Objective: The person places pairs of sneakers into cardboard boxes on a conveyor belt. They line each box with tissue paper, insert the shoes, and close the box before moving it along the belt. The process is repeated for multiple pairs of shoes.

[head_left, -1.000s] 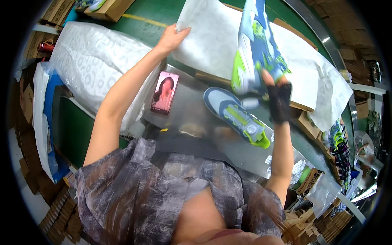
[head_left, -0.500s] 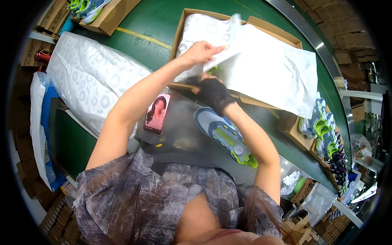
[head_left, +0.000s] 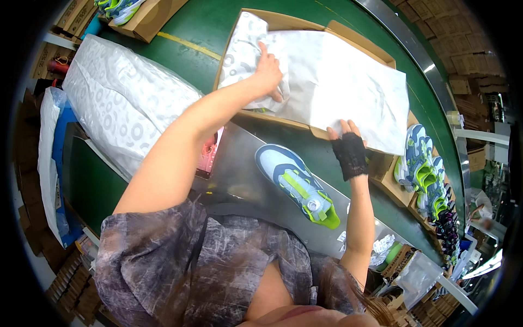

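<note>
An open cardboard shoe box [head_left: 297, 124] lies ahead of me, with white tissue paper [head_left: 348, 82] spread over its contents and hanging past its near right edge. On the paper's patterned left part, my left hand [head_left: 266, 73] presses with the index finger stretched out and the thumb apart. My right hand [head_left: 350, 140], in a black fingerless glove, rests its spread fingertips on the sheet's near edge. Between my arms a single blue-and-lime sneaker [head_left: 297, 182] lies on the metal surface. What is under the paper is mostly hidden; a bit of lime shows below my left hand.
A stack of patterned tissue paper [head_left: 125, 98] in clear plastic lies at the left. My left forearm partly covers a phone [head_left: 208, 155]. More sneakers [head_left: 419, 163] sit in boxes at the right, and others [head_left: 120, 10] at the far left. The green conveyor belt [head_left: 188, 35] runs beneath.
The raised tissue flap has come down over the box. My left hand has moved from lifting it to pressing on it; my right hand has shifted right to the sheet's near edge.
</note>
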`<state>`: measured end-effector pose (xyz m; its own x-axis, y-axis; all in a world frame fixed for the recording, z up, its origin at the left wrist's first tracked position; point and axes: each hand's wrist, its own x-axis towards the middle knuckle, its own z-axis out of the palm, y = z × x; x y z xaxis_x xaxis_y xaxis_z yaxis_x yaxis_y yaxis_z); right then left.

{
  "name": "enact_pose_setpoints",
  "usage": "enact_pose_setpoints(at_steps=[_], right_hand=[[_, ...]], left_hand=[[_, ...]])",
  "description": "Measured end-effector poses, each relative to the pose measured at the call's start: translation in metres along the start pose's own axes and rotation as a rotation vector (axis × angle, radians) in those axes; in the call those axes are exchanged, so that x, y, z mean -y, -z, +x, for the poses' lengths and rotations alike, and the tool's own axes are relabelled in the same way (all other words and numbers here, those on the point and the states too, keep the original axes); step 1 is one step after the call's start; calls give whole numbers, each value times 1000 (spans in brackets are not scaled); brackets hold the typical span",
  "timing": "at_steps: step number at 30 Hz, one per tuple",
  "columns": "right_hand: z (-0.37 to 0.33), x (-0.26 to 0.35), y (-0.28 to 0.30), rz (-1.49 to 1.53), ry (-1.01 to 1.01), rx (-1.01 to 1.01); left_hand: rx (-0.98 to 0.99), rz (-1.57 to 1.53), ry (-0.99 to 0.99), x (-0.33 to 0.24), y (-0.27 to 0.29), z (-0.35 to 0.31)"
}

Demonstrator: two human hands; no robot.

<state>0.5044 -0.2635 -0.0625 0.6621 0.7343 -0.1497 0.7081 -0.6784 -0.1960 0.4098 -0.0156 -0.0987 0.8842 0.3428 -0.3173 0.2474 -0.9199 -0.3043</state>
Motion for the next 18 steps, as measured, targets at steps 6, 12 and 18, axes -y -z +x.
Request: enact_pose_setpoints(at_steps=[6,12,18], right_hand=[[-68,-35,13,226,181,-723],[-143,-103,-66,627,-306,376],[-136,-52,22,1205,-289,705]], left_hand=[[-391,-798,-59,-9,-2,-66],[-466,-907,-702,-116,16,-162],[-213,-946,-719,-124,-10,-158]])
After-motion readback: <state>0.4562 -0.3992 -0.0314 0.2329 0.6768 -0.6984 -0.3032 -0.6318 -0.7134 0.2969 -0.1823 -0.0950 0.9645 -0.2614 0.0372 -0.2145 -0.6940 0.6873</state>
